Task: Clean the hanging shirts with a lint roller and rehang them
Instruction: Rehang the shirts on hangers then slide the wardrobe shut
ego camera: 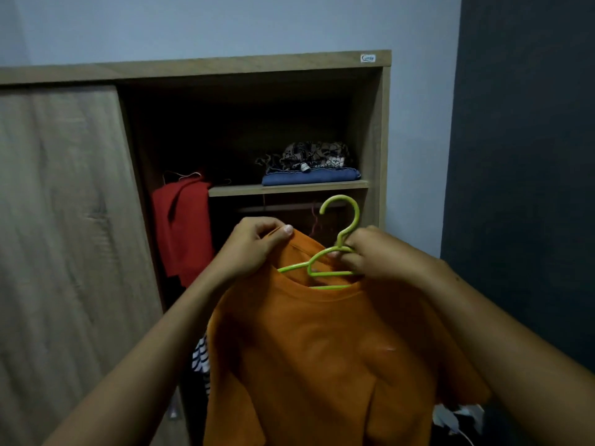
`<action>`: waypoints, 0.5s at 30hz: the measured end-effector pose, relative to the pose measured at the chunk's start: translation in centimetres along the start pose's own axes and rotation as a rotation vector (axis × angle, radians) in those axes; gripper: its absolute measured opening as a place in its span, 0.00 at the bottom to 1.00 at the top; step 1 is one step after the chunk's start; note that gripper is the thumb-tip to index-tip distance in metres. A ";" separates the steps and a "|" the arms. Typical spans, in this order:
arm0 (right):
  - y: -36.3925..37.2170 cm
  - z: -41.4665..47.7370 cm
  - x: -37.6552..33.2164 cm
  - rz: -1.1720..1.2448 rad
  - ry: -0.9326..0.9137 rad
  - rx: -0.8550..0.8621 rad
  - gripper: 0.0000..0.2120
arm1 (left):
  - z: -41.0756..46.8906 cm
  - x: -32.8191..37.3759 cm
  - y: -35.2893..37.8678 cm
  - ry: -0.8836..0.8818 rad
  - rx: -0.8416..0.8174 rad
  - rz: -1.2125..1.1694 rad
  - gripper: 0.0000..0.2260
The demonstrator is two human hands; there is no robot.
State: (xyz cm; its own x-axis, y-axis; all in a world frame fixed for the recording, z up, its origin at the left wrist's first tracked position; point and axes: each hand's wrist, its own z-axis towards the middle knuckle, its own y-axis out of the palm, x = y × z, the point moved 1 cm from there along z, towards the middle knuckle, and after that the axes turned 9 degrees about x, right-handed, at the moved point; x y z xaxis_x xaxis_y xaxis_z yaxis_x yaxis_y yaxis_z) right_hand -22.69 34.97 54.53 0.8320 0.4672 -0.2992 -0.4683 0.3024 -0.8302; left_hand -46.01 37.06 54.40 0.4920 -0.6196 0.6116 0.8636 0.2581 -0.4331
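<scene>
Fingers of the right hand (357, 252) pinch the green hanger (325, 262) at its neck; the left hand (254, 246) grips the orange shirt (322, 349) collar, near the open wardrobe (373, 123). Soft, light cloth likely slips off thin plastic; hold at the shoulder seams.

Two bare forearms enter from the lower corners, without sleeves, watch or rings. Left hand (254, 244) and right hand (370, 252): short, unpainted nails, no gloves.
</scene>
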 end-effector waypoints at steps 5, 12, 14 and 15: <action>-2.6 0.0 -0.4 0.122 -0.051 -0.123 0.09 | 0.0 -0.7 -1.4 0.064 0.080 0.111 0.12; -2.7 0.7 0.3 0.240 -0.044 0.041 0.10 | -1.6 -2.4 -0.9 0.147 -0.191 0.291 0.13; -1.9 0.9 0.0 0.199 -0.055 0.065 0.10 | -1.6 -3.1 -0.3 0.203 -0.195 0.357 0.12; -1.4 1.0 -0.2 0.179 -0.056 0.082 0.09 | -1.5 -3.2 -0.1 0.232 -0.180 0.383 0.11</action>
State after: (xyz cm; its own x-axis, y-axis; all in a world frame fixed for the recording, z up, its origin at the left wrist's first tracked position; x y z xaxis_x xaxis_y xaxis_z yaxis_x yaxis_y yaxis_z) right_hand -22.47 35.34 56.24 0.7167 0.5643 -0.4096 -0.6316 0.2763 -0.7244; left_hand -47.85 37.91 51.43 0.7156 -0.6591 0.2312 0.5823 0.3802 -0.7186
